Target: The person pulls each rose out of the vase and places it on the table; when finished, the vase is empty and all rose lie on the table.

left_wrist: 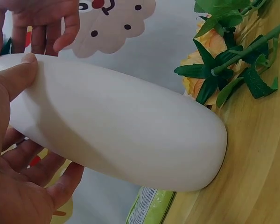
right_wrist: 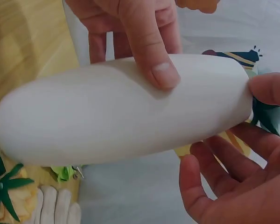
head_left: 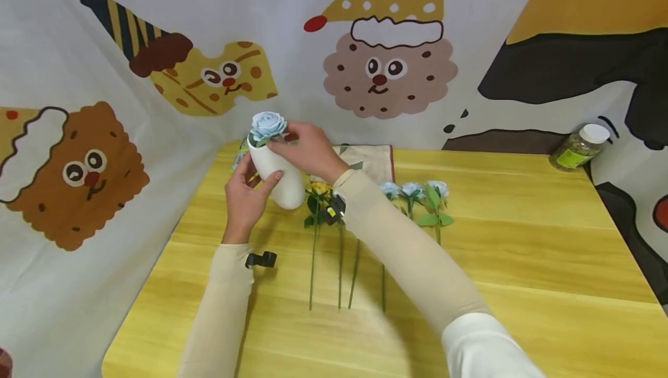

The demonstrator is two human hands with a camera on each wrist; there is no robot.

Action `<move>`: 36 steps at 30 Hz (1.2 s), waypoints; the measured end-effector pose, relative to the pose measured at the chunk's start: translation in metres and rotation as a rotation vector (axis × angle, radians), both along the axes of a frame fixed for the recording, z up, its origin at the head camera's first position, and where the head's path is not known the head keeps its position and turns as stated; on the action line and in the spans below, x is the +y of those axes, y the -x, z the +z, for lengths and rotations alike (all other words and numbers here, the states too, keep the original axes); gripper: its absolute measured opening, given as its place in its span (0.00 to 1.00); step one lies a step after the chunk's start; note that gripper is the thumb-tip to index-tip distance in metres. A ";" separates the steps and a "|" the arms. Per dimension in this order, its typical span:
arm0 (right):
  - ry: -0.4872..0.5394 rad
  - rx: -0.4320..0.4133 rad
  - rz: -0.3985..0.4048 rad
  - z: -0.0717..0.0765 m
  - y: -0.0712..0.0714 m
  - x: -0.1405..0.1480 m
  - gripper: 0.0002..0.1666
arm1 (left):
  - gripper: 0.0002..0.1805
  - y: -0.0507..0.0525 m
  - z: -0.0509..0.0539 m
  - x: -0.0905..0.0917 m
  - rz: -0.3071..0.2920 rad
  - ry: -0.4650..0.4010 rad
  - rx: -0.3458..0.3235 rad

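A smooth white vase point(head_left: 276, 172) leans to the left, its base low over or on the table; which of these, I cannot tell. My left hand point(head_left: 246, 201) holds it around its side, thumb across the front. In its mouth sits a pale blue artificial rose point(head_left: 268, 126), with green leaves at the rim. My right hand point(head_left: 313, 149) grips the vase's rim beside the bloom, thumb on the near side, as the right wrist view shows; the stem is hidden inside the vase. Yellow-orange roses point(left_wrist: 196, 65) lie close to the vase base.
Several long-stemmed flowers lie on the wooden table point(head_left: 522, 250), including blue roses point(head_left: 411, 189). Behind them is a red-edged cloth point(head_left: 373, 163). A green packet point(left_wrist: 151, 205) lies behind the vase, and a white-lidded jar point(head_left: 580, 147) stands at the back right corner.
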State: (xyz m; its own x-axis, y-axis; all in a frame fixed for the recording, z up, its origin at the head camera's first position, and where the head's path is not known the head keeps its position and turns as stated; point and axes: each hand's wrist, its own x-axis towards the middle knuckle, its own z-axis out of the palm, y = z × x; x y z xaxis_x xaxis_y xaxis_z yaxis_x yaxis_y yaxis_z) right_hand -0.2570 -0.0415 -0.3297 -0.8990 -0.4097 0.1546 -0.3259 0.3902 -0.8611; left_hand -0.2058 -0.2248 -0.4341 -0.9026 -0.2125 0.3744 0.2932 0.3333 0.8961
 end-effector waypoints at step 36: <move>0.409 -0.069 0.047 0.017 0.013 -0.009 0.14 | 0.37 0.001 0.003 0.005 0.020 0.036 -0.008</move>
State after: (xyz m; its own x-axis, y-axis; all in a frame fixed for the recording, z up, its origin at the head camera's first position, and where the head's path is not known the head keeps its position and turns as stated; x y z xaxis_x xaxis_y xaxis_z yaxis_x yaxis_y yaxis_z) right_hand -0.2702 -0.0506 -0.3125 -0.8947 -0.3680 0.2531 -0.2713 -0.0023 -0.9625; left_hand -0.2068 -0.2198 -0.4311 -0.9012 -0.2167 0.3754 0.2795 0.3713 0.8854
